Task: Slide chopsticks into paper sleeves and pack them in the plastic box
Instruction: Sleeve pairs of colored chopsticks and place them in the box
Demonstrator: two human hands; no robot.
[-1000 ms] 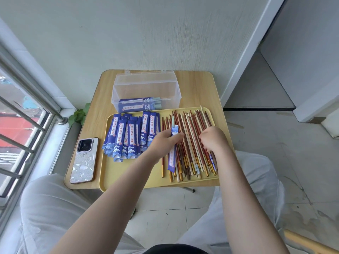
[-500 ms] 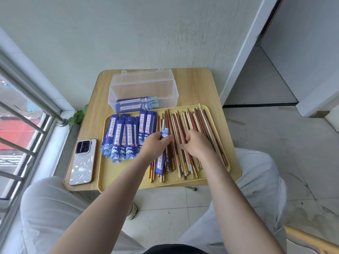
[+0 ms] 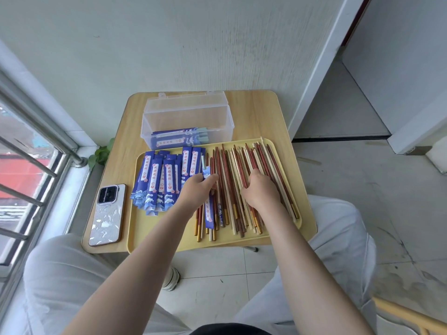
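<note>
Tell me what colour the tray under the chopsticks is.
Pale yellow: the tray shows plainly in the head view, under the chopsticks.

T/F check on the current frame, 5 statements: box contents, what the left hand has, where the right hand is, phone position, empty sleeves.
1. The plastic box already holds sleeved chopsticks. True.
2. The left hand is empty. False: it holds a blue sleeve with a chopstick poking out of its far end.
3. The right hand rests on the loose chopsticks in the yellow tray. True.
4. The phone lies inside the tray. False: it lies on the wooden table, left of the tray.
5. The empty sleeves are piled at the tray's right end. False: they lie at its left end.
</note>
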